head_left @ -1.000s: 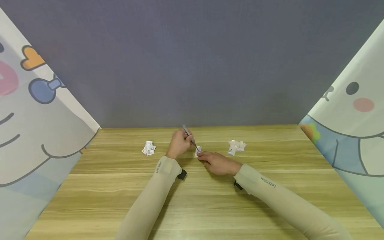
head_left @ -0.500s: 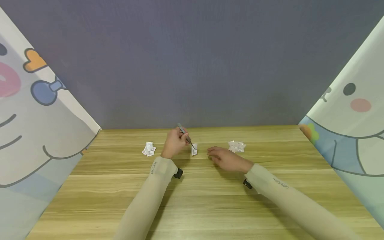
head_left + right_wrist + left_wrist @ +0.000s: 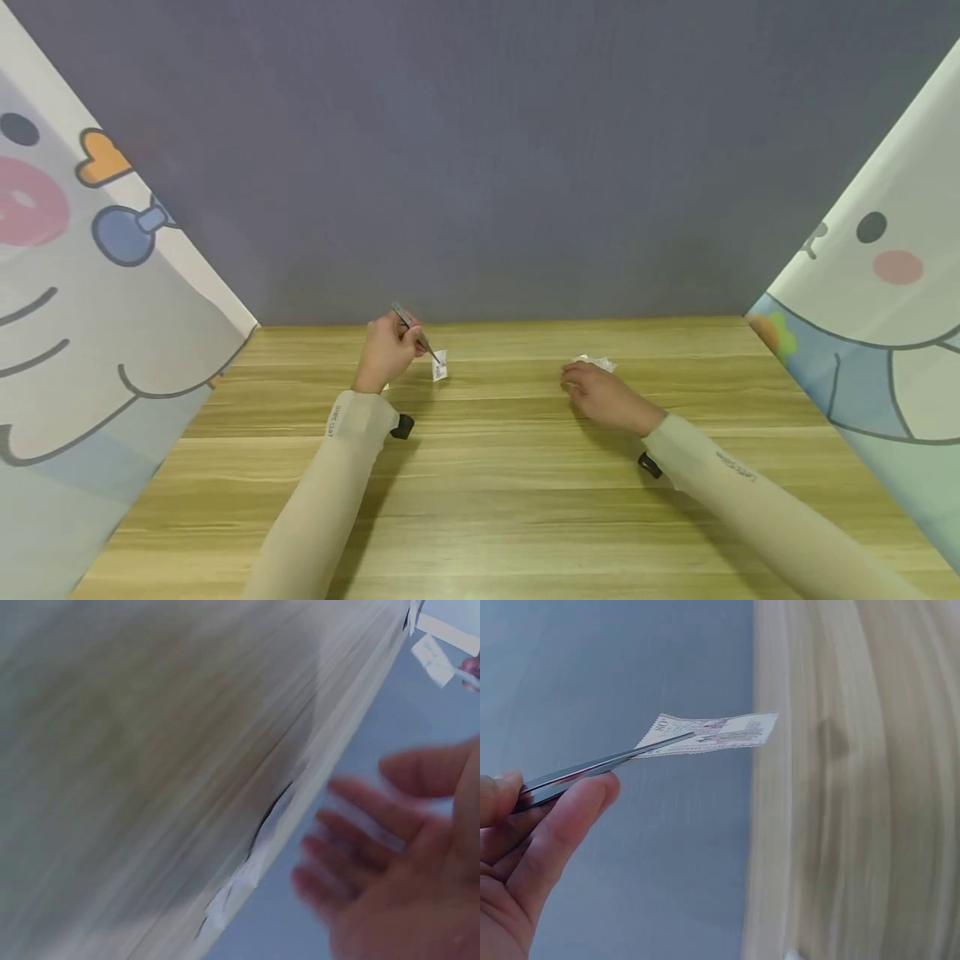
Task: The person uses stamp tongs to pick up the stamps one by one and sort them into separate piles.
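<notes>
My left hand (image 3: 390,352) grips metal tweezers (image 3: 592,766) between thumb and fingers. Their tips clasp a postage stamp (image 3: 712,733) with perforated edges and a printed "80", held up off the wooden table. In the head view this stamp (image 3: 439,366) hangs just right of the left hand. My right hand (image 3: 606,395) holds nothing, its fingers loosely bent and spread in the right wrist view. It hovers by the right-hand pile of stamps (image 3: 602,363), covering part of it. The pile on the left is almost wholly hidden behind the left hand.
A wooden table (image 3: 480,500) runs back to a grey wall panel (image 3: 480,167). Side panels with cartoon prints stand at the left (image 3: 112,333) and right (image 3: 885,333). Black wrist cameras hang under both sleeves.
The right hand has let go of the stamp and drawn back right to the right pile. The left hand has carried the stamp leftward in the tweezers, over toward the left pile.
</notes>
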